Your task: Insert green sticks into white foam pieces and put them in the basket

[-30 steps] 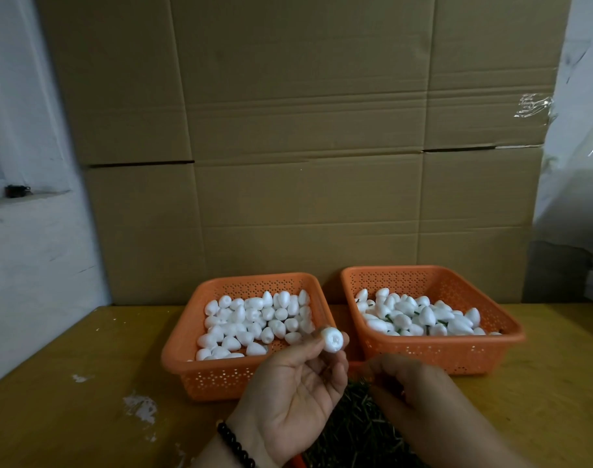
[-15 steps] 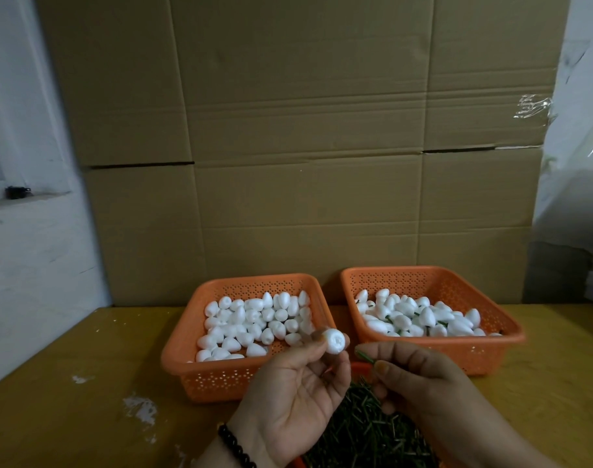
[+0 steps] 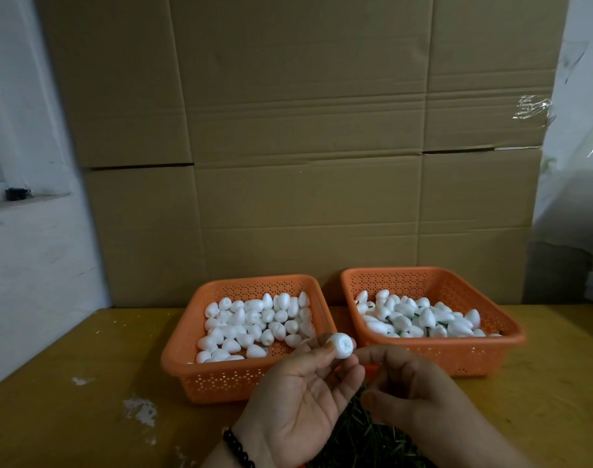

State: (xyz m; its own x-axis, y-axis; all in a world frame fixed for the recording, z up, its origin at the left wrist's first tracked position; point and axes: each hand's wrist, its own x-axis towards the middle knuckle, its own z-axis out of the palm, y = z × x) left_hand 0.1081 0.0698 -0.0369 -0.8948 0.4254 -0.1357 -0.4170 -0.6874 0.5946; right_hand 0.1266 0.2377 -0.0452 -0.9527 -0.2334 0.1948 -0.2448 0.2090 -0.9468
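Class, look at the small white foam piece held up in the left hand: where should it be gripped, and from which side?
Pinch the small white foam piece around its rounded sides, from below, as the left hand does; that keeps its dimpled flat end, facing the camera, uncovered.

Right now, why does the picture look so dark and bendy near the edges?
Head view: dim, soft indoor light, so the yellow wooden table looks dull; the wide lens bows the brown cardboard wall at the sides; the left hand holding the white foam piece is fairly sharp, while the right hand is slightly blurred; clear tape shows a little glare.
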